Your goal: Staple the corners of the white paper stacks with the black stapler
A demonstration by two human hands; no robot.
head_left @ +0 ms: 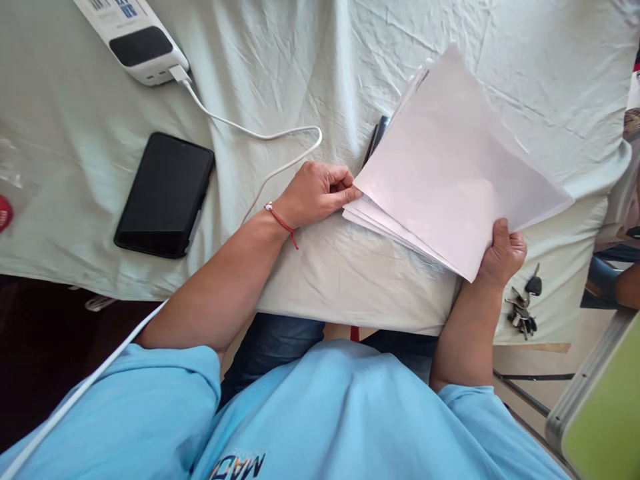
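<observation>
A loose stack of white paper sheets (440, 153) lies tilted over the cloth-covered table, its edges slightly fanned. My left hand (320, 192) pinches the left corner of the stack between thumb and fingers. At the lower right edge, my right hand (503, 253) grips the sheets, thumb on top and the other fingers mostly hidden underneath. Part of a dark object (375, 141) shows from under the upper left side of the papers; its kind is hidden.
A black tablet or phone (165, 193) lies at the left. Behind it, a white power bank (145, 47) has a white cable (265, 137) plugged in. A bunch of keys (524, 307) rests near the front right of the pale tablecloth (300, 280). A green-topped table (607, 407) stands at lower right.
</observation>
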